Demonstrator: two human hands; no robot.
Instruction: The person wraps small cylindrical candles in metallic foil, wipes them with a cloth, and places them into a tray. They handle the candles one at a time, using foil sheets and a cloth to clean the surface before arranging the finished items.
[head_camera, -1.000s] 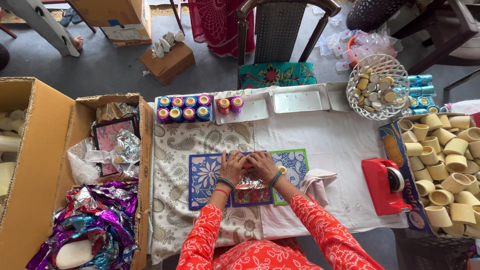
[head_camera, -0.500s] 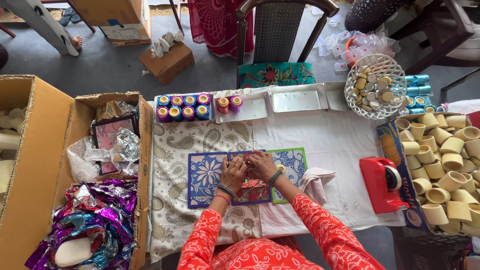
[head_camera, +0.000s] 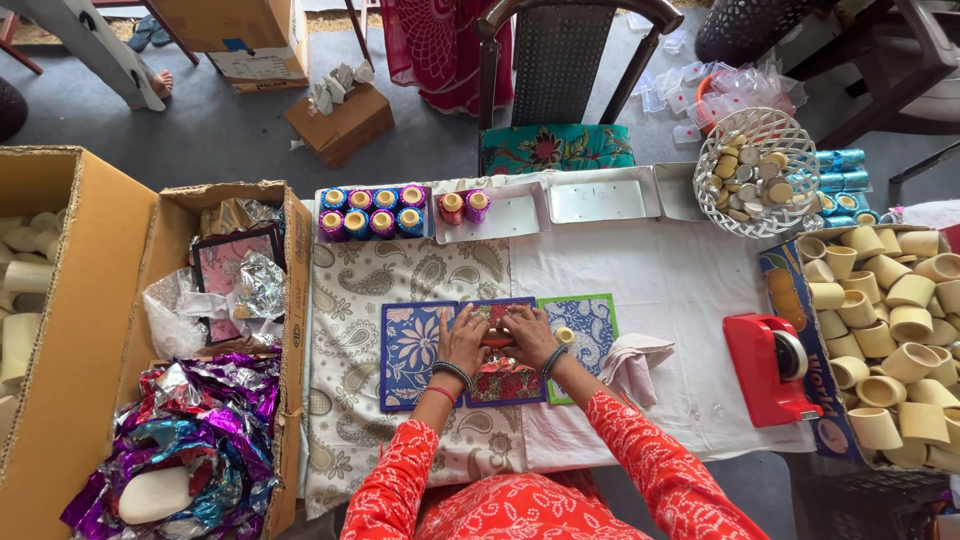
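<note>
Red foil-wrapped piece (head_camera: 497, 340) lies at the centre of the counter (head_camera: 660, 290), on the middle mat of three patterned mats laid side by side: a blue mat (head_camera: 410, 352) to the left, a red floral mat (head_camera: 505, 382) in the middle, a green-bordered mat (head_camera: 590, 328) to the right. Left hand (head_camera: 463, 337) and right hand (head_camera: 528, 333) are brought together over the piece, fingers pressed down on it from both sides; most of the piece is covered, so its shape cannot be told. A small yellow cup (head_camera: 565, 336) sits just beside the right hand on the green-bordered mat.

A folded cloth (head_camera: 640, 362) lies near the right forearm. A red tape dispenser (head_camera: 770, 368) stands well to the right. At the far edge, a white tray (head_camera: 372, 232) holds foil-wrapped cups in purple and blue. A white wire basket (head_camera: 805, 150) holds small round pieces. A carton at the right (head_camera: 785, 300) is filled with plain cream cups. A cardboard box (head_camera: 295, 260) on the left holds crumpled purple and blue foil (head_camera: 190, 440).
</note>
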